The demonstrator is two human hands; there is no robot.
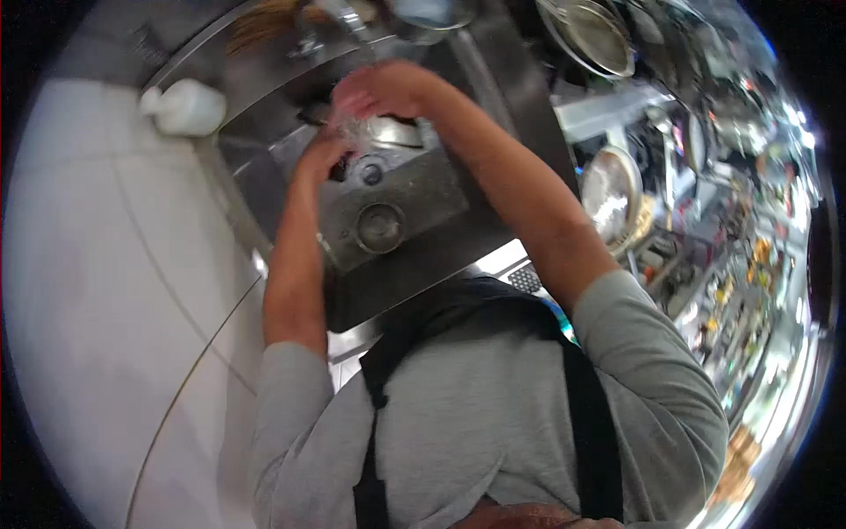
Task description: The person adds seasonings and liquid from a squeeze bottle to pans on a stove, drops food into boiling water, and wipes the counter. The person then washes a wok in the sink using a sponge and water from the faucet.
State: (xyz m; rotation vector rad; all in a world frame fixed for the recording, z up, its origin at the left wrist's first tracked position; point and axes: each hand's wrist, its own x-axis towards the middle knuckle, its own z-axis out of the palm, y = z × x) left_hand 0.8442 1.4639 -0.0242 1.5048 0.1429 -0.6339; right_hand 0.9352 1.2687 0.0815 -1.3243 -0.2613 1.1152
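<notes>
My left hand (323,153) and my right hand (385,91) are close together over a stainless steel sink (423,256), under the tap (344,18). Water (357,134) splashes where they meet. Both sets of fingers curl inward; blur and spray hide what is between them. Just beneath my right hand lies a shiny metal vessel (395,132), partly covered by it. Nearer my body, a round, bowl-like metal piece (381,227) sits in the basin, with a smaller dark round shape (372,174) beyond it.
A white plastic container (187,108) stands at the sink's left edge by the tiled wall (97,264). Straw-like bristles (263,26) lie behind the basin, beside the tap. On the right are pans (599,40), a round pan (611,196) and crowded shelves (740,291).
</notes>
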